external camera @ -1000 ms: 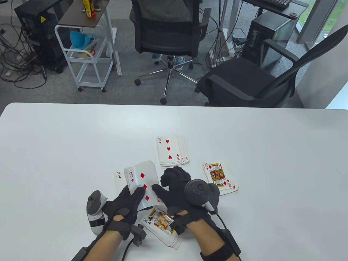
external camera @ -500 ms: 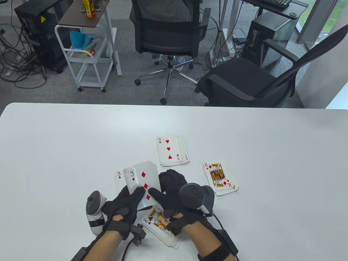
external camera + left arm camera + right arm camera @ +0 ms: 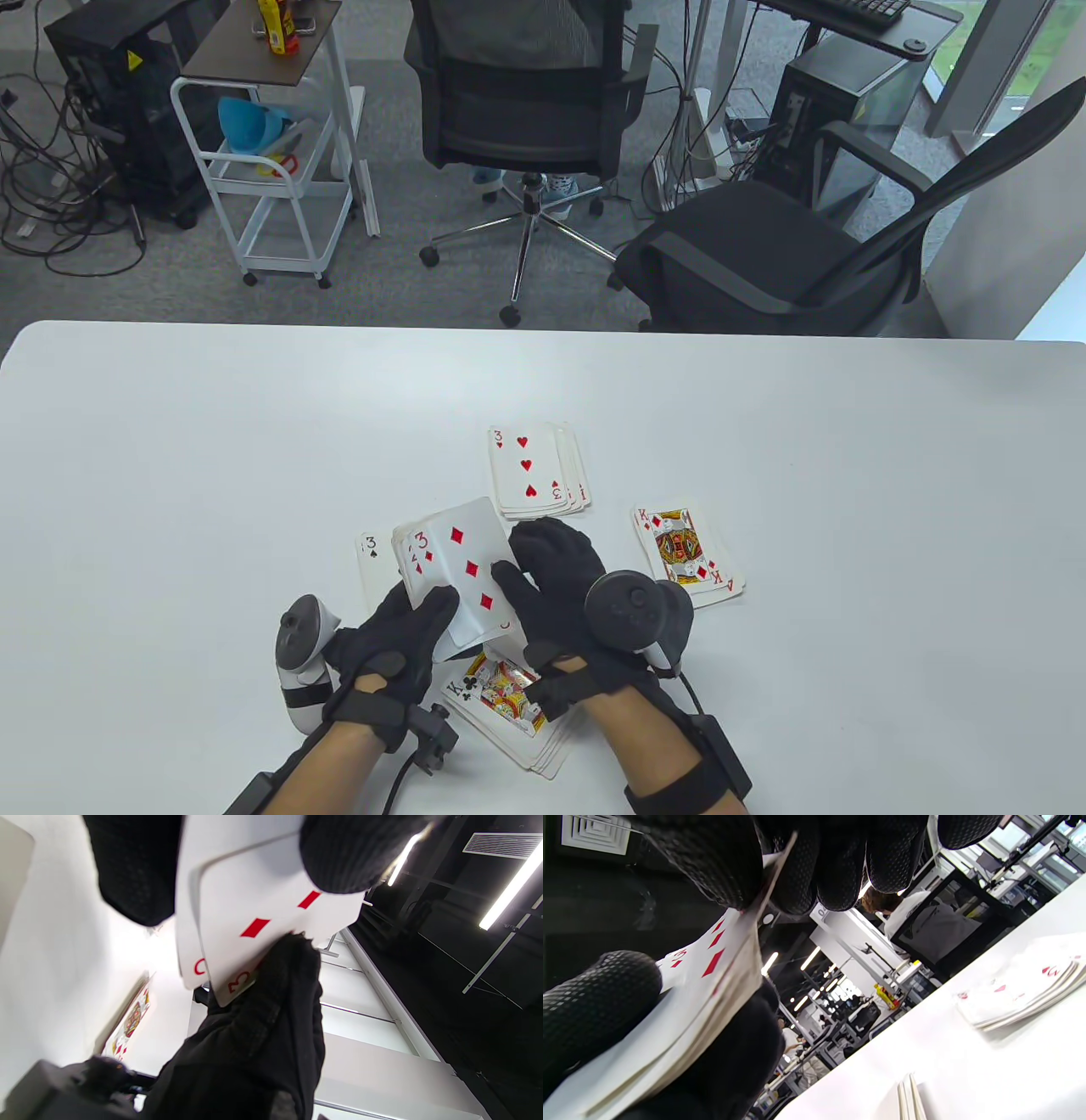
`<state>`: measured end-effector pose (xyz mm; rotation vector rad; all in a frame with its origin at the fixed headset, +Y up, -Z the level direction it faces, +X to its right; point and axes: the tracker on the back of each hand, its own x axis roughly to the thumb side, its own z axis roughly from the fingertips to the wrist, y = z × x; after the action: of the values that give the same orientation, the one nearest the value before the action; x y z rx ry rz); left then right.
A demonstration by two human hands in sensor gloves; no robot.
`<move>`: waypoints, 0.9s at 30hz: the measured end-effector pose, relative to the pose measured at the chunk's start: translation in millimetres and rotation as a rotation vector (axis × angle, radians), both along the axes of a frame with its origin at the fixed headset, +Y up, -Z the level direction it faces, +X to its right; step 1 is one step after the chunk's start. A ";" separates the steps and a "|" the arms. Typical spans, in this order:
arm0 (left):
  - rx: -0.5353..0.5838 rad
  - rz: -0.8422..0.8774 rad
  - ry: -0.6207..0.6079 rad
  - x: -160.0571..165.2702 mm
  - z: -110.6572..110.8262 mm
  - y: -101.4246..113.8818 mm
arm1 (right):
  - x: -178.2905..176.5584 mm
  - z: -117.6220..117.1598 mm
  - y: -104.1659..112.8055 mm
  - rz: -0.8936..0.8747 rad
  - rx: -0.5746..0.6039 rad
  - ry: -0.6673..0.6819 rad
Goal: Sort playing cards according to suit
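Cards (image 3: 458,569) pinched by both hands (image 3: 399,632) (image 3: 551,586) over white table (image 3: 764,424); office chairs (image 3: 526,102) behind

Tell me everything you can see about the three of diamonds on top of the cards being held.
The three of diamonds is a white card with red pips and a red 3 at its corner, face up and tilted, slid partly off the held stack beneath it. The left hand holds the stack from below; the right hand pinches the card's right edge, thumb on its face. It is raised above the table.

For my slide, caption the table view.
Both hands hold a deck, three of diamonds up, amid sorted piles.
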<state>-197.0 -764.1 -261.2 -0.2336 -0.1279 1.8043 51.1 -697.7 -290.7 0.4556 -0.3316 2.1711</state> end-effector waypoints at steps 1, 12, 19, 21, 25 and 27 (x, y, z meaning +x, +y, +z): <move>0.000 -0.003 0.000 0.2 -0.2 -0.1 | 2.8 -0.9 0.7 -0.008 0.005 -0.011; 0.006 -0.003 -0.018 1.3 -0.5 1.2 | 82.1 -25.0 0.4 -0.140 -0.047 -0.298; 0.010 -0.005 -0.024 1.7 -1.1 1.1 | 145.3 -34.7 -7.3 -0.005 -0.208 -0.580; 0.008 -0.004 -0.022 1.2 -1.3 1.1 | 152.8 -39.4 -14.7 0.079 -0.299 -0.595; 0.008 -0.003 -0.023 2.1 -1.2 1.4 | 155.4 -49.3 -34.4 0.362 -0.463 -0.644; 0.008 -0.005 -0.025 2.5 -0.9 1.3 | 153.6 -52.9 -41.2 0.407 -0.467 -0.667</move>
<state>-194.5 -762.8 -262.2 -0.2500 -0.1522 1.7959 204.8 -739.0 -343.6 -0.5210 -0.0745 2.6518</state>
